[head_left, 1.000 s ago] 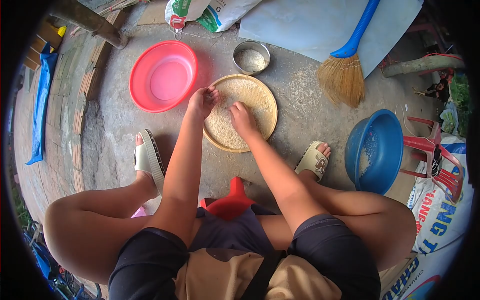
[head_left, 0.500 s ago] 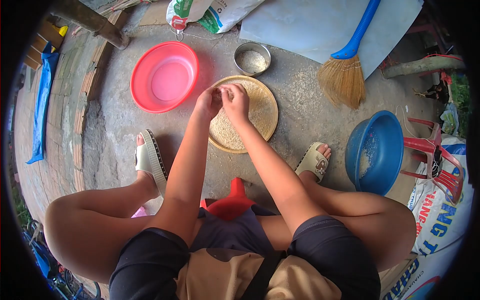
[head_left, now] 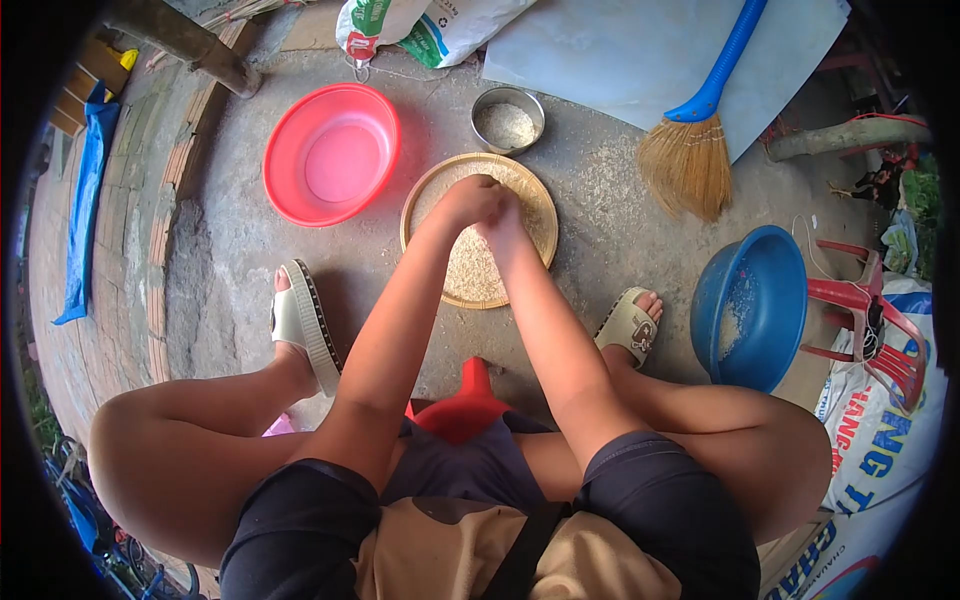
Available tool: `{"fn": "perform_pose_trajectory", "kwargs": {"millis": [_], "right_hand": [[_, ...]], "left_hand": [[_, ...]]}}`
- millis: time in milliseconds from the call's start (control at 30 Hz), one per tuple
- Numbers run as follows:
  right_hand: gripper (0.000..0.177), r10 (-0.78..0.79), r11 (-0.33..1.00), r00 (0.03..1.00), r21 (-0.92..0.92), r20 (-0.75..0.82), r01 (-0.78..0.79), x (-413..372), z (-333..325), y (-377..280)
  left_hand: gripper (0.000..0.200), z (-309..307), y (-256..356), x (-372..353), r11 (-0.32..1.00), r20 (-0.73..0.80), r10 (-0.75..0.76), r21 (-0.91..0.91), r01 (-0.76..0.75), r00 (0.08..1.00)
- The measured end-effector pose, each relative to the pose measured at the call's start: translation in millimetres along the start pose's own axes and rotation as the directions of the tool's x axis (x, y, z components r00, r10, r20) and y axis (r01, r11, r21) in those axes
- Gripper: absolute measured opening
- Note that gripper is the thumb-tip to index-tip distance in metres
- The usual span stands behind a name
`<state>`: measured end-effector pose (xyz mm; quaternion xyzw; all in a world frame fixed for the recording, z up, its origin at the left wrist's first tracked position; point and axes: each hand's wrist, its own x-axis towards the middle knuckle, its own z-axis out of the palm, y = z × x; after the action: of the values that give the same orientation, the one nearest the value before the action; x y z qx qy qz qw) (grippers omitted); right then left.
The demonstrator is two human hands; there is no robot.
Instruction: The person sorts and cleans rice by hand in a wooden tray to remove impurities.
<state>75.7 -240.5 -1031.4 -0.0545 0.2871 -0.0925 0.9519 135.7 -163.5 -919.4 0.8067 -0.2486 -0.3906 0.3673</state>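
A round woven tray (head_left: 411,215) with a rim lies on the ground ahead of me, spread with pale grain (head_left: 475,268) that looks like rice. Over its middle, my left hand (head_left: 470,200) is closed, its curled fingers pressed against the other hand. My right hand (head_left: 504,216) meets it from the right, also closed and partly covered. Whatever lies between the two palms is hidden. Just beyond the tray stands a metal bowl (head_left: 508,121) holding some of the same grain.
A pink basin (head_left: 290,190) is left of the tray. On the right are a blue basin (head_left: 775,345) with some grain inside, a broom (head_left: 690,165), scattered grain (head_left: 612,180) and a red plastic chair (head_left: 845,290). Printed sacks (head_left: 885,430) lie at the right edge.
Both hands have shifted slightly right over the tray. The left hand has rolled over the right, and the fingertips that touched at the top are now folded together.
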Motion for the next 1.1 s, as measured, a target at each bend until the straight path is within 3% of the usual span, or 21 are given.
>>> {"fn": "perform_pose_trajectory", "kwargs": {"millis": [33, 133, 167, 200, 267, 300, 367, 400, 433, 500, 533, 600, 667, 700, 800, 867, 1000, 1067, 1100], "right_hand": [[0.024, -0.094, 0.996, 0.964, -0.016, -0.250, 0.092, -7.1, 19.0, 0.0], [0.023, -0.051, 0.993, 0.955, 0.089, -0.292, 0.080, 3.1, 23.9, -18.8], [0.023, -0.030, 0.993, 0.925, 0.095, -0.378, 0.071, 3.7, 34.9, -28.3], [0.027, -0.080, 0.990, 0.945, 0.086, -0.317, 0.113, 5.9, 50.4, -36.0], [0.035, -0.174, 0.985, 0.972, -0.039, -0.157, 0.170, -6.3, 104.0, -52.6], [0.035, -0.168, 0.986, 0.973, -0.042, -0.156, 0.163, -22.5, 131.5, -57.1], [0.044, -0.237, 0.966, 0.885, -0.190, -0.401, 0.173, -46.8, 177.5, -66.1], [0.043, -0.370, 0.913, 0.843, -0.322, -0.391, 0.251, -48.5, 171.3, -65.4], [0.043, -0.497, 0.836, 0.788, -0.444, -0.364, 0.322, -45.0, 152.2, -61.9], [0.036, -0.761, 0.603, 0.564, -0.669, -0.321, 0.434, -19.1, 85.8, -52.9], [0.028, -0.861, 0.421, 0.434, -0.850, -0.265, 0.316, -20.3, 65.5, -45.1], [0.020, -0.890, 0.347, 0.402, -0.893, -0.217, 0.287, -18.7, 30.3, -31.5], [0.014, -0.932, -0.039, 0.353, -0.991, 0.082, 0.127, -30.1, 11.7, -19.0], [0.011, -0.923, -0.097, 0.362, -0.990, 0.129, 0.104, -32.1, 4.4, -18.7], [0.011, -0.900, -0.009, 0.430, -0.987, 0.078, 0.161, -27.7, -15.5, -20.3], [0.011, -0.901, 0.033, 0.431, -0.981, 0.054, 0.192, -23.2, -21.5, -23.8], [0.011, -0.895, 0.157, 0.444, -0.958, -0.036, 0.239, -26.3, -20.3, -25.5], [0.010, -0.898, 0.187, 0.437, -0.949, -0.060, 0.255, -21.2, -24.7, -28.5], [0.011, -0.885, 0.259, 0.453, -0.923, -0.109, 0.284, -16.9, -29.0, -30.5]], "left_hand": [[0.035, -7.2, 9.2, -5.2, 0.992, 0.009, -0.004, 0.130, 0.002, 1.000], [0.035, -29.4, 2.8, -2.4, 0.998, 0.015, 0.054, 0.024, -0.055, 0.998], [0.035, -33.8, -1.5, -1.6, 0.999, -0.104, 0.037, 0.010, -0.037, 0.994], [0.035, -39.0, -12.6, 4.9, 0.999, -0.112, 0.044, 0.014, -0.043, 0.993], [0.034, -51.1, -37.7, 16.7, 0.991, -0.323, -0.006, -0.129, -0.038, 0.946], [0.037, -56.2, -50.0, 21.6, 0.978, -0.371, 0.016, -0.185, -0.090, 0.929], [0.035, -61.9, -49.3, 9.4, 0.978, -0.369, -0.062, -0.209, -0.018, 0.927], [0.032, -69.7, -47.7, 6.2, 0.973, -0.351, -0.138, -0.224, 0.060, 0.926], [0.031, -61.1, -91.5, 30.1, 0.989, -0.429, -0.060, -0.145, -0.003, 0.902], [0.031, -61.2, -78.4, 12.9, 0.994, -0.402, -0.092, -0.086, 0.063, 0.911], [0.030, -57.0, -74.8, 4.8, 0.990, -0.366, -0.136, -0.034, 0.133, 0.921], [0.027, -40.8, -86.7, 2.3, 0.993, -0.406, -0.118, -0.020, 0.121, 0.906], [0.025, -24.0, -89.0, -7.5, 0.985, -0.458, 0.023, 0.163, 0.058, 0.889], [0.025, -15.2, -90.4, -11.5, 0.985, -0.450, 0.021, 0.160, 0.058, 0.893], [0.023, 4.6, -89.6, -21.1, 0.987, -0.505, 0.066, 0.158, 0.017, 0.861], [0.027, 15.7, -88.1, -29.4, 0.918, -0.505, 0.276, 0.392, -0.068, 0.818], [0.033, 37.1, -78.6, -40.1, 0.930, -0.507, 0.276, 0.354, -0.094, 0.817], [0.028, 52.6, -76.5, -45.0, 0.901, -0.496, 0.314, 0.423, -0.091, 0.810], [0.026, 59.8, -78.3, -45.3, 0.887, -0.417, 0.330, 0.443, -0.128, 0.847]]}}
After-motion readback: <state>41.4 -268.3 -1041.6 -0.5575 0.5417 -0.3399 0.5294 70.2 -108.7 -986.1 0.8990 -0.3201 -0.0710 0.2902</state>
